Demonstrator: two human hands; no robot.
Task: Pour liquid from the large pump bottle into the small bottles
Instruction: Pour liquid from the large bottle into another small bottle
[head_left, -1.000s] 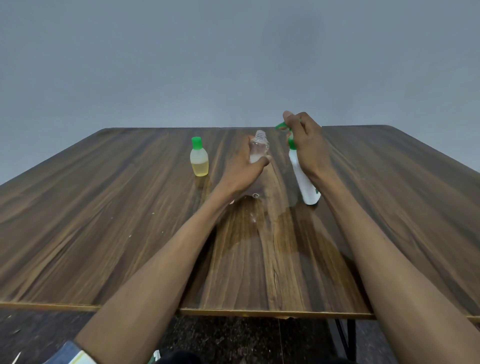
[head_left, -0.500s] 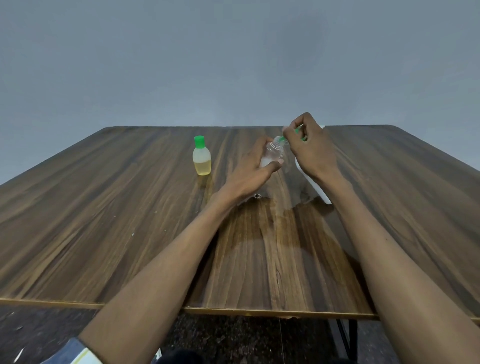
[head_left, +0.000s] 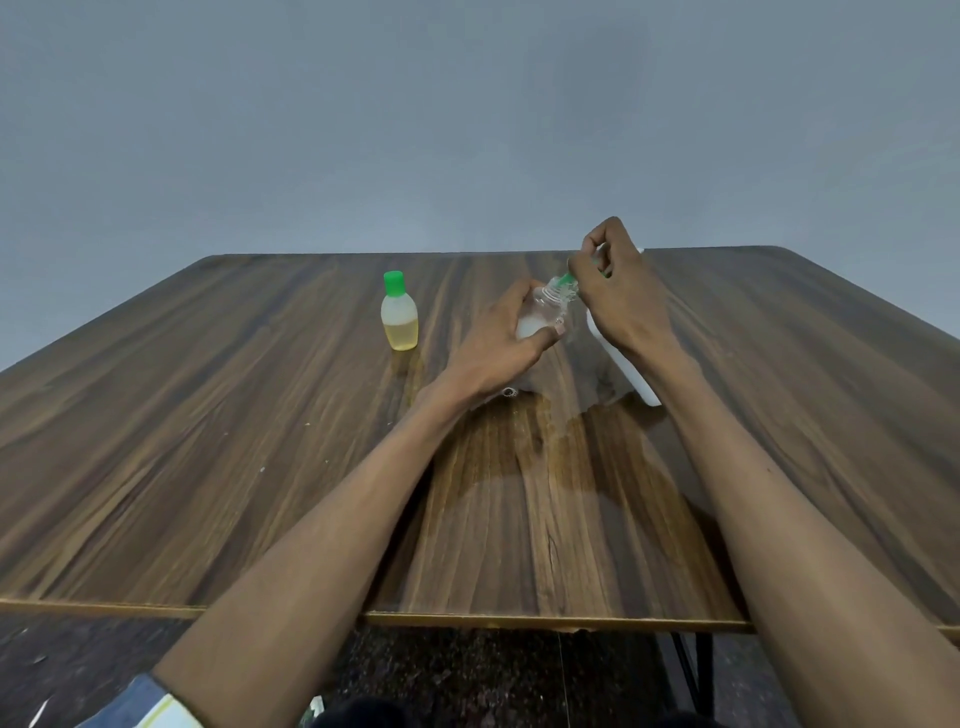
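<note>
The right hand (head_left: 621, 301), gripping the pump bottle (head_left: 623, 364), has tipped its green nozzle (head_left: 565, 281) onto the open small bottle (head_left: 545, 317) held by the left hand (head_left: 501, 343) at frame centre, so filling can begin.

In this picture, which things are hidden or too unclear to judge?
Head view only:
- Pump bottle: the right hand covers its top, so only the lower body shows.
- Whether liquid flows from the green nozzle: too small.
- Fill level of the open small bottle: the left hand hides its base.
</note>
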